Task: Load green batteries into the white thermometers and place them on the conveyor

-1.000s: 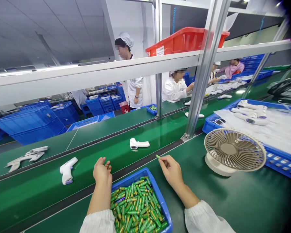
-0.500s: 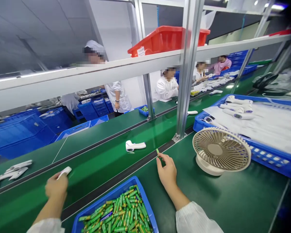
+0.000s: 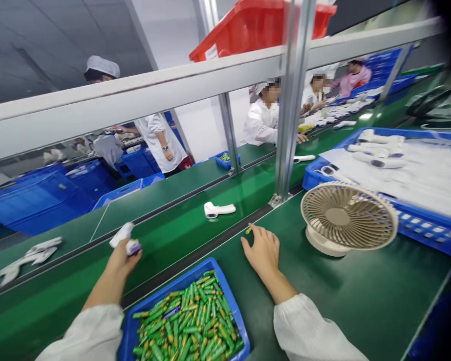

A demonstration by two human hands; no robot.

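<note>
My left hand (image 3: pixel 121 260) is closed round a white thermometer (image 3: pixel 123 234) above the green belt (image 3: pixel 173 231). Between the fingertips of my right hand (image 3: pixel 262 248), over the near table, a small green battery (image 3: pixel 248 231) shows in part. A blue tray (image 3: pixel 244 326) heaped with green batteries (image 3: pixel 190 321) sits between my forearms. Another white thermometer (image 3: pixel 220 210) lies on the belt beyond both hands.
A beige fan (image 3: pixel 349 216) stands to the right, before a blue crate (image 3: pixel 428 245) of white thermometers. A metal post (image 3: pixel 293 100) rises at the belt's edge. White pieces (image 3: pixel 32 258) lie at far left. People in white sit and stand across the belt.
My left hand has moved right and up in view with the thermometer, which is now turned differently. My right hand stays near the table's edge. The view has shifted, and a standing person now leans differently.
</note>
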